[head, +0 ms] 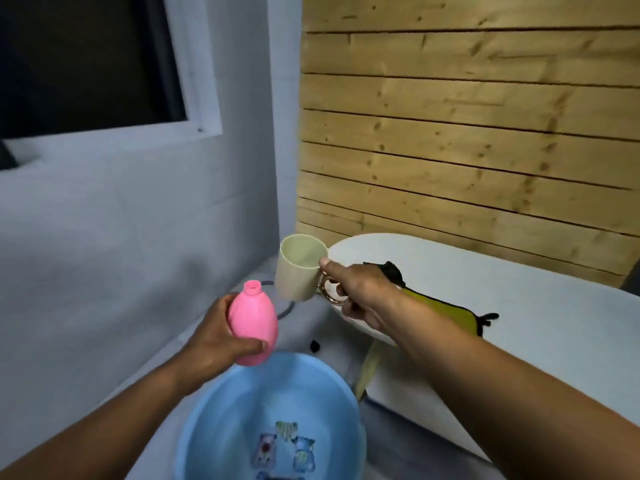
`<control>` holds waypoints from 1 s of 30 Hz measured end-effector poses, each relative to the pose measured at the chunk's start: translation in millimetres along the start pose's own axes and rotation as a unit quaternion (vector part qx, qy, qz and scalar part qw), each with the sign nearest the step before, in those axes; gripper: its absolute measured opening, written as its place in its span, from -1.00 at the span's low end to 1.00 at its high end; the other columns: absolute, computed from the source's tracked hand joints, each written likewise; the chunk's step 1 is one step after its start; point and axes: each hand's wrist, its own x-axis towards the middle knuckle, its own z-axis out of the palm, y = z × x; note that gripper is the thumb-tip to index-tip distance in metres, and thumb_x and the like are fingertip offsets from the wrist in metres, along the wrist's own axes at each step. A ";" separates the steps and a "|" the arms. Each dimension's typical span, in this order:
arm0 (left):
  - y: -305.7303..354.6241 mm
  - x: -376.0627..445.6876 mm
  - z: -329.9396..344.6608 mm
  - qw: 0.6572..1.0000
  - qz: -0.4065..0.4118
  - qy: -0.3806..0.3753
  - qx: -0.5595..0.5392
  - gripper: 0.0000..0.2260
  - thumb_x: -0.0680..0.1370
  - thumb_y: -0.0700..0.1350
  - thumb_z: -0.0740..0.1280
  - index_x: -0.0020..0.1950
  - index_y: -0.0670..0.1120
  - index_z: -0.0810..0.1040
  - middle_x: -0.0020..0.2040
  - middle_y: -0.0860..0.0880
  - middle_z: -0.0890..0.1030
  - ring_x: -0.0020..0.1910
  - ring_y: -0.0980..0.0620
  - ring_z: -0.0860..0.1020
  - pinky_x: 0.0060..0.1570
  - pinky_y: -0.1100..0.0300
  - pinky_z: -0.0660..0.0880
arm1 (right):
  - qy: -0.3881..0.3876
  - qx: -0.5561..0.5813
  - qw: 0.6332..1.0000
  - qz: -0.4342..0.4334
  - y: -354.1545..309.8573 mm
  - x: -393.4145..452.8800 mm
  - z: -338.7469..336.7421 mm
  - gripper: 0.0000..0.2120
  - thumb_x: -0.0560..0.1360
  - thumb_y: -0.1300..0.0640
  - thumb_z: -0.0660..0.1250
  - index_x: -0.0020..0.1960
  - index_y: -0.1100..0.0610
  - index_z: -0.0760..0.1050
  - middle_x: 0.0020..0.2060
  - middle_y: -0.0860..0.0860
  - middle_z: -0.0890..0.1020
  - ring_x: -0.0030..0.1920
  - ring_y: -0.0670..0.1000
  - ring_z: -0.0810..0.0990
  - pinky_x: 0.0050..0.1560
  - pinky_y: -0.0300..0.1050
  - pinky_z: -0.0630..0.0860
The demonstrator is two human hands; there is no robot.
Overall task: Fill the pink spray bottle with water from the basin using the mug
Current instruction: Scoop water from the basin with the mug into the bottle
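My left hand (216,336) grips the pink spray bottle (252,325) around its belly. The bottle has no cap on, and its open neck points up and slightly right. My right hand (356,289) holds the cream mug (300,268) by its gold handle, thumb on the rim. The mug hangs above and to the right of the bottle's neck, tilted a little toward me, apart from it. Below both hands stands the light blue basin (221,420), with a cartoon print on its bottom. Whether there is water in the mug I cannot tell.
A white rounded table (519,323) lies to the right, with a yellow and black object (446,308) on it behind my right forearm. A wooden plank wall (467,133) rises behind. A grey wall with a window (86,64) fills the left side.
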 end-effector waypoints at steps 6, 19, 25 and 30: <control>-74.5 -11.9 30.1 0.996 -0.084 -0.012 -0.022 -0.05 0.03 -0.09 0.65 0.34 0.02 0.28 0.22 -0.06 0.46 0.14 -0.05 0.52 -0.16 0.15 0.57 | -0.052 0.024 0.994 0.097 73.9 20.2 42.7 -0.68 0.51 -0.01 0.40 -0.31 0.14 0.42 -0.50 0.06 0.39 -0.60 -0.08 0.28 -0.54 -0.33 0.20; -201.0 -23.4 73.9 0.989 -0.131 0.068 -0.001 -0.35 0.22 -0.34 0.67 0.01 0.13 0.37 -0.02 0.11 0.53 -0.09 0.17 0.53 -0.25 0.34 0.49 | -0.036 -0.403 0.913 0.055 252.5 72.7 76.3 -0.79 0.62 -0.08 0.16 -0.10 0.03 0.34 -0.08 0.05 0.56 -0.10 0.05 0.54 -0.10 -0.14 0.42; -220.6 -16.0 85.0 0.992 -0.110 0.054 0.020 -0.38 0.21 -0.21 0.70 0.13 0.12 0.50 0.01 0.12 0.63 -0.05 0.26 0.59 -0.19 0.41 0.52 | -0.066 -0.557 0.826 -0.046 263.8 71.9 86.4 -0.73 0.64 0.07 0.10 0.32 0.03 0.35 0.20 0.10 0.59 0.20 0.15 0.59 0.12 -0.01 0.50; -246.3 -16.5 88.3 0.991 -0.119 0.039 0.042 -0.36 0.17 -0.08 0.67 0.16 0.22 0.51 0.01 0.13 0.66 -0.01 0.23 0.62 -0.14 0.06 0.67 | -0.090 -0.664 0.739 -0.077 271.0 78.8 88.3 -0.60 0.62 0.17 0.13 0.44 0.06 0.24 0.26 0.13 0.54 0.22 0.14 0.57 0.13 0.02 0.51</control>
